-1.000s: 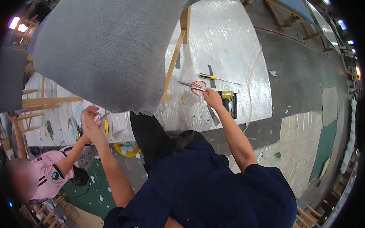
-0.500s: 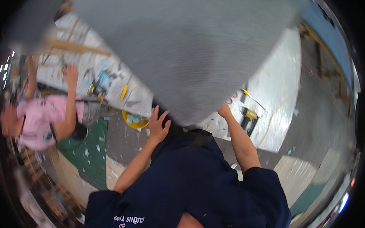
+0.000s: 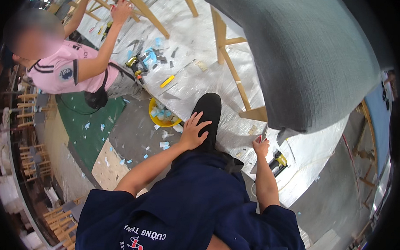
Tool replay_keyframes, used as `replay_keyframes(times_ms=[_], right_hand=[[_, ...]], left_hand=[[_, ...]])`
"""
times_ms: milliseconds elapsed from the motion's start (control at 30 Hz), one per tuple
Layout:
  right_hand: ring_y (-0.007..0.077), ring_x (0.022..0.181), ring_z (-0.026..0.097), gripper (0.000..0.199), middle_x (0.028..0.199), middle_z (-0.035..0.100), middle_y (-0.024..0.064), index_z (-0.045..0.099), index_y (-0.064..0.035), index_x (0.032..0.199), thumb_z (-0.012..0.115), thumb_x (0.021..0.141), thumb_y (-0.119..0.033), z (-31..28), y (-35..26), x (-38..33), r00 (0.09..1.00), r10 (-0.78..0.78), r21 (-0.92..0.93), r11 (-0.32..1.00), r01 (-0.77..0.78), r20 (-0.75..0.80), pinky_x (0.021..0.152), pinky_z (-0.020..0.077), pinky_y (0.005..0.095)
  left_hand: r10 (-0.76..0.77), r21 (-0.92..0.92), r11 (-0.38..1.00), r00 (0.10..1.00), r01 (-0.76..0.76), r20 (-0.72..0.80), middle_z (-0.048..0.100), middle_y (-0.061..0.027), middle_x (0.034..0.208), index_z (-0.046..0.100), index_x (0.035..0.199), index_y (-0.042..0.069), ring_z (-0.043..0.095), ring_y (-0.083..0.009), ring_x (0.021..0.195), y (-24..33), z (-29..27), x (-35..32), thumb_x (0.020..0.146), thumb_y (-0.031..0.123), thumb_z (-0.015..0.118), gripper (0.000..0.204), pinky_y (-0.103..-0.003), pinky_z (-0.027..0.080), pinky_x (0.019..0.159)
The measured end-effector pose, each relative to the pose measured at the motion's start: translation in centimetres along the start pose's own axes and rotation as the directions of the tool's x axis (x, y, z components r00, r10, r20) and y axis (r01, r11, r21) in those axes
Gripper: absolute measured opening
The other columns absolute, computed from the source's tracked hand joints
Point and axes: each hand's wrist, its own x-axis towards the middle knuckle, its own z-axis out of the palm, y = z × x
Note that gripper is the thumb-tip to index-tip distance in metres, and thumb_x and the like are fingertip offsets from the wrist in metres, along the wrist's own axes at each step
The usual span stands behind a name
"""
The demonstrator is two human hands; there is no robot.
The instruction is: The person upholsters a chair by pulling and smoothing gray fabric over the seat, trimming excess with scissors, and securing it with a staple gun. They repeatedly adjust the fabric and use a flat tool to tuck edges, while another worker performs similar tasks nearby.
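Observation:
A chair with a grey upholstered back (image 3: pixel 308 62) and pale wooden legs (image 3: pixel 232 73) stands on the film-covered work surface, to the upper right. Just below its lower edge is my right hand (image 3: pixel 261 147), its fingers closed round a thin tool with a bit of red (image 3: pixel 264 134) and what looks like a narrow blade pointing up at the chair. The exact kind of tool is too small to tell. My left hand (image 3: pixel 194 131) lies with fingers spread on my black shoe (image 3: pixel 207 110), which is up against the edge of the work surface.
A yellow and black power tool (image 3: pixel 279 163) lies right of my right hand. A yellow-handled screwdriver (image 3: pixel 167 81) and scraps (image 3: pixel 151 57) lie left of centre. Below them stands a yellow basket (image 3: pixel 152 116) of scraps. A co-worker in a pink shirt (image 3: pixel 65 67) works at upper left.
The grey chair has shifted right and away from my body, uncovering my shoe and the wooden legs. My right hand with its thin tool now shows more plainly. My left hand stays at the shoe.

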Motion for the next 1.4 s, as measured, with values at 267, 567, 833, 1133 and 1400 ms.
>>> replay_keyframes(times_ms=[267, 567, 833, 1133, 1400], right_hand=[[0.0421, 0.116, 0.068, 0.087, 0.129, 0.067, 0.0269, 0.054, 0.004, 0.143, 0.084, 0.077, -0.045, -2.6, 8.6, -2.2, 0.998, -0.016, 0.286, 0.958, 0.032, -0.058, 0.1, 0.0539, 0.045], [0.0248, 0.1, 0.071, 0.04, 0.119, 0.071, 0.0153, 0.062, -0.0015, 0.135, 0.064, 0.101, -0.023, -2.8, 7.9, -6.9, 0.962, -0.235, 0.399, 0.875, 0.273, -0.141, 0.086, 0.056, 0.0359], [0.0148, 0.09, 0.07, 0.04, 0.1, 0.075, 0.0089, 0.072, -0.0011, 0.12, 0.066, 0.103, -0.037, 4.6, 7.6, -10.6, 0.758, -0.472, 0.428, 0.859, 0.281, 0.45, 0.081, 0.0545, 0.0307], [0.0175, 0.081, 0.074, 0.033, 0.104, 0.074, 0.0112, 0.062, -0.004, 0.132, 0.059, 0.108, -0.027, -3.9, 6.2, -10.2, 0.863, -0.093, 0.514, 0.833, -0.205, 0.496, 0.06, 0.0522, 0.0256], [0.0153, 0.076, 0.074, 0.033, 0.102, 0.075, 0.0101, 0.065, -0.0029, 0.125, 0.06, 0.107, -0.03, -5.8, 3.1, -7.9, 0.914, -0.151, 0.471, 0.881, -0.048, 0.376, 0.06, 0.0547, 0.0264]], left_hand=[[0.035, -0.044, 0.998, 0.997, -0.038, -0.065, 0.041, -0.0179, 0.164, 0.069, 0.136, 0.027, 0.033, -0.0431, 0.152, -1.3, 0.7, 0.0, 0.089, 0.029, 0.07, 0.048, -0.057, 0.027, 0.12], [0.034, -0.054, 0.998, 0.99, -0.041, -0.138, 0.051, -0.0112, 0.151, 0.069, 0.132, 0.024, 0.043, -0.0376, 0.142, -2.7, -0.8, 0.2, 0.089, 0.023, 0.071, 0.044, -0.053, 0.034, 0.114], [-0.298, -0.344, 0.911, 0.939, 0.226, -0.173, 0.054, -0.0256, 0.146, 0.053, 0.146, 0.003, 0.052, -0.0431, 0.135, -20.0, 2.9, 9.6, 0.095, 0.023, 0.063, 0.055, -0.049, 0.043, 0.114], [-0.663, 0.029, 0.74, 0.735, 0.672, -0.14, 0.053, -0.0213, 0.143, 0.051, 0.143, 0.005, 0.063, -0.0426, 0.122, -28.8, 0.6, 15.9, 0.096, 0.027, 0.062, 0.053, -0.057, 0.051, 0.101], [-0.507, 0.171, 0.818, 0.829, 0.549, -0.234, 0.062, -0.0166, 0.119, 0.06, 0.108, 0.009, 0.072, -0.0384, 0.09, -29.8, 3.5, 16.2, 0.095, 0.023, 0.066, 0.019, -0.053, 0.057, 0.076]])
